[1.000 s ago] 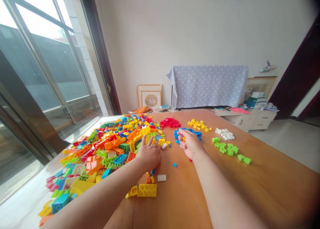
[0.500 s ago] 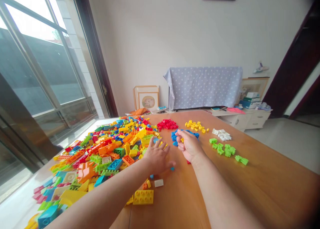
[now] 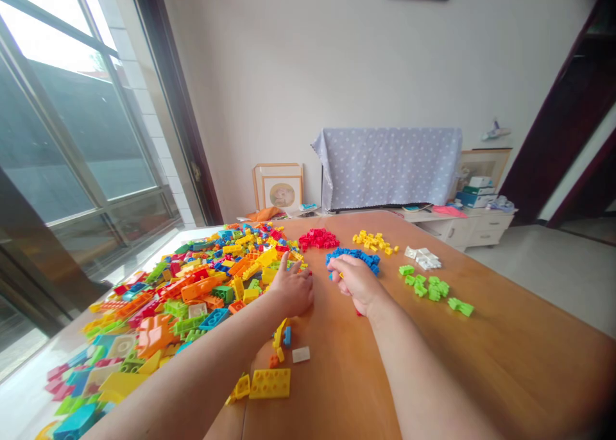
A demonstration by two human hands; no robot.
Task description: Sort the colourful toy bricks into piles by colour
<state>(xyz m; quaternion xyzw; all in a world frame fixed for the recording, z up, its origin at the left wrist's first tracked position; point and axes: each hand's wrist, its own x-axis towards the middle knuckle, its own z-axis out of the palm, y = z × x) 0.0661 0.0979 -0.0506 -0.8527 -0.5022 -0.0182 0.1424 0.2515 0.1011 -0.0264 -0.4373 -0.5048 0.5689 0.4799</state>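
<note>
My left hand [image 3: 291, 290] is at the right edge of a big mixed pile of building bricks [image 3: 199, 288], fingers apart and touching the bricks there. What lies under its palm is hidden. My right hand [image 3: 357, 283] is closed just in front of a heap of small blue bricks [image 3: 368, 260]. A bit of yellow brick [image 3: 341, 275] shows between its fingers, and a speck of red [image 3: 359, 313] peeks out below the palm. Nearer to me lie a white brick [image 3: 301, 355], a small orange brick [image 3: 274, 361] and a wide yellow brick [image 3: 270, 383].
Sorted heaps sit farther back on the wooden table [image 3: 462, 356]: red bricks [image 3: 319, 238], yellow bricks [image 3: 374, 241], white bricks [image 3: 423, 258] and lime green bricks [image 3: 436, 288]. Behind the table stands a low white cabinet [image 3: 486, 231]. A window [image 3: 72, 132] is at the left.
My left hand has drawn left, its thumb now tucked in rather than stuck out. Small yellow and blue bricks now show below it. My right hand stays closed; the view has turned slightly.
</note>
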